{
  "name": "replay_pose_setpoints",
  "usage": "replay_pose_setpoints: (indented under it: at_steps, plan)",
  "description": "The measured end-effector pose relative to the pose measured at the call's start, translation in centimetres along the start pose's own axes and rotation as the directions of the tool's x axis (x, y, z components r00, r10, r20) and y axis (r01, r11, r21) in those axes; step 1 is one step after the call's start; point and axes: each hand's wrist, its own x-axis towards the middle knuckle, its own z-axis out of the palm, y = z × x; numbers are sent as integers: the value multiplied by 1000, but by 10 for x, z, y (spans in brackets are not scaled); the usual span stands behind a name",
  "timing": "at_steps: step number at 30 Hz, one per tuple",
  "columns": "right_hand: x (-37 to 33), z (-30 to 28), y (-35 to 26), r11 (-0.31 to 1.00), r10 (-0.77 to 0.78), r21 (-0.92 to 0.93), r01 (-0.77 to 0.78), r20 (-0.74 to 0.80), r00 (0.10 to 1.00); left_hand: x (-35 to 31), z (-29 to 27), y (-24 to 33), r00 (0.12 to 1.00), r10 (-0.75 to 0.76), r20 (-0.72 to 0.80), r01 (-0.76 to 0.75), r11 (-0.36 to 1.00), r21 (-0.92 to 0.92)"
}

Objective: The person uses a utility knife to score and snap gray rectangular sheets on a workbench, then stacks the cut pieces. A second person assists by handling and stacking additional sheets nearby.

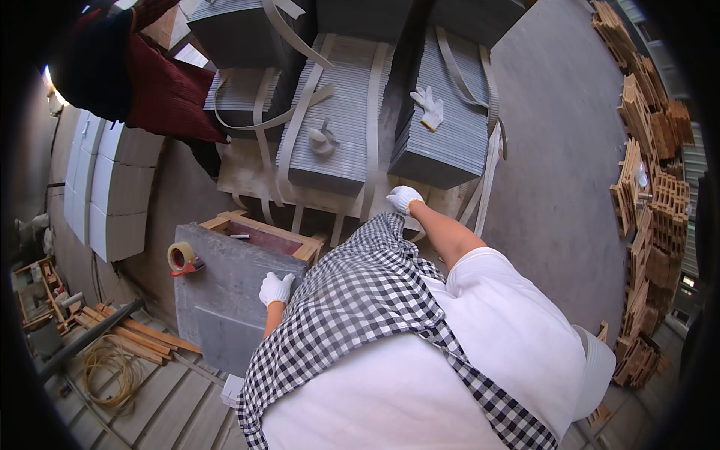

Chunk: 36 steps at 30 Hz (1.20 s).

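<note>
My left hand (277, 289), in a white glove, is closed with the fingers curled; nothing shows in it. It is over the right side of a grey-topped worktable (240, 281). My right hand (405, 199), gloved too, is curled closed with nothing visible in it, at the near edge of a wooden pallet (300, 196). Beyond it stand strapped stacks of thin grey slabs: a middle stack (341, 112) and a right stack (450, 112). A loose white glove (428, 108) lies on the right stack, and a greyish glove-like bundle (322, 140) on the middle one.
A tape dispenser (182, 258) sits at the table's left edge. Off-white straps (373, 112) run over the stacks. A person in dark red clothing (161, 90) stands at the far left, near white boxes (112, 180). Wooden pallets (637, 195) line the right; a coiled hose (111, 371) lies lower left.
</note>
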Motion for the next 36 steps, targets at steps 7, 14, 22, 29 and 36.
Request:
replay_pose_setpoints:
  at_steps: [7, 14, 22, 29, 36]
  plan:
    - [-4, -7, 9, 1000, 11, -3, -11, 11, 1000, 9, 2, -3, 1000, -13, 19, 14, 1000, -21]
    - [2, -4, 12, 1000, -18, 8, 18, 27, 999, 10, 0, 2, 999, -40, 25, 41, 999, -10]
    - [11, -8, 5, 998, -55, 5, 55, 25, 998, 5, -3, 6, 999, -46, 17, 46, 999, -19]
    - [57, -12, -40, 988, -142, 65, 141, 24, 990, 4, -11, 9, 998, -45, 35, 47, 998, -29]
    - [88, -7, -132, 753, -24, 656, -60, 119, 993, 6, -6, 6, 998, -48, 31, 48, 998, -27]
